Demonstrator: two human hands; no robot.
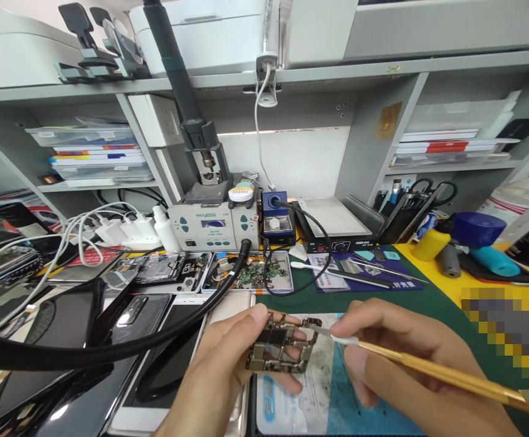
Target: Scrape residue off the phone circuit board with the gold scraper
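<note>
My left hand (234,343) grips a small phone circuit board (286,346) by its left side, thumb on top and fingers behind. The fingers show through gaps in the board. In my right hand (405,340) is a slim craft knife (446,373) with a gold handle and a pale collar, pinched between thumb and fingers. Its thin blade reaches the board's upper right corner; whether it touches there I cannot tell. Below both hands lies a worn white and blue work pad (319,394) on the green mat (441,315).
Several phones (132,346) lie at left, crossed by a thick black hose (109,358). Behind stands a grey hot-air station (214,224). A parts tray (286,267) holds loose boards. Tweezers (392,269) and a white-headed brush (337,273) lie at back right, near a heating plate (332,218).
</note>
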